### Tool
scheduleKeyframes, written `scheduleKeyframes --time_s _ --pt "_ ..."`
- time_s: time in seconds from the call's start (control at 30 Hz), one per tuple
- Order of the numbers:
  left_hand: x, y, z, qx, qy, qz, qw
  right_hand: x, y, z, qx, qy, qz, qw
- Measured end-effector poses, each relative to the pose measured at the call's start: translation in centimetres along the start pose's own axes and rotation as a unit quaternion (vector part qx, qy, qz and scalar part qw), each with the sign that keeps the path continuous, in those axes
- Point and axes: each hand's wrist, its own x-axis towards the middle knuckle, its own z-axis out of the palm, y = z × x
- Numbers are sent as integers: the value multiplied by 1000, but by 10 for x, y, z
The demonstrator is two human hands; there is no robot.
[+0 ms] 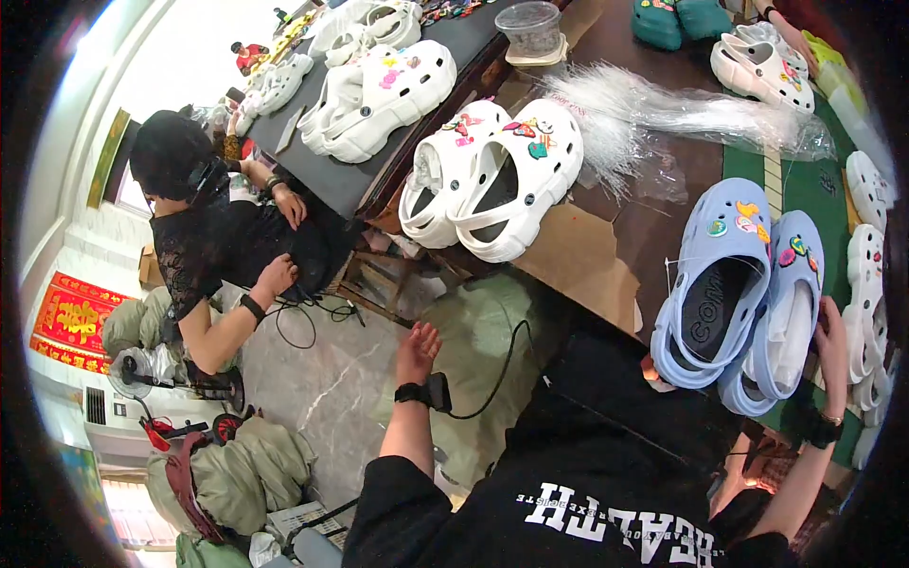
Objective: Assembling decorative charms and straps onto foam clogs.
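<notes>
"Shoes (724, 284), the pale blue pair: where are they exactly?"

"They are at the near edge of the brown table (658, 222), on the person's right side. They are side by side, toes pointing away from the body. Whether the table bears their full weight, one cannot tell."

"And the hands?"

"Right hand (833, 346) is at the outer side of the pair. Its fingers look bent, but whether they clamp the shoe or only touch it, the view does not show. Left hand (417, 350) is well apart, raised and empty, its fingers slightly bent and near to each other."

"How to handle this pair well?"

"Probably it is better to support it from both sides, evenly. The hold should be on the thick soles, not on the colourful charms (748, 225), which might come loose."

"And that thin thread (668, 275) beside the left shoe?"

"It could catch, so it is wise to leave it slack and in sight. The bundle of clear strands (701, 118) lies beyond the toes and is best not dragged."
</notes>
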Motion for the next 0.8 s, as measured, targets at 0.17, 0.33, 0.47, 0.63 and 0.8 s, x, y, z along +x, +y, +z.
scheduleKeyframes --time_s 0.17,0.33,0.47,0.63,0.8 --pt "-2 -10 6 -4 23 -36 999 -3 5 -2 37 -1 24 999" --pt "-7 -14 2 3 30 -27 999 4 13 -15 -19 -87 28 996" --pt "-5 -17 -3 6 32 -32 999 3 3 -12 -13 -75 31 997" --pt "-8 -23 1 5 39 -42 998 -2 -10 -1 36 -42 4 998" --pt "-13 -25 -3 0 19 -56 998 3 -6 -1 34 -42 10 998"
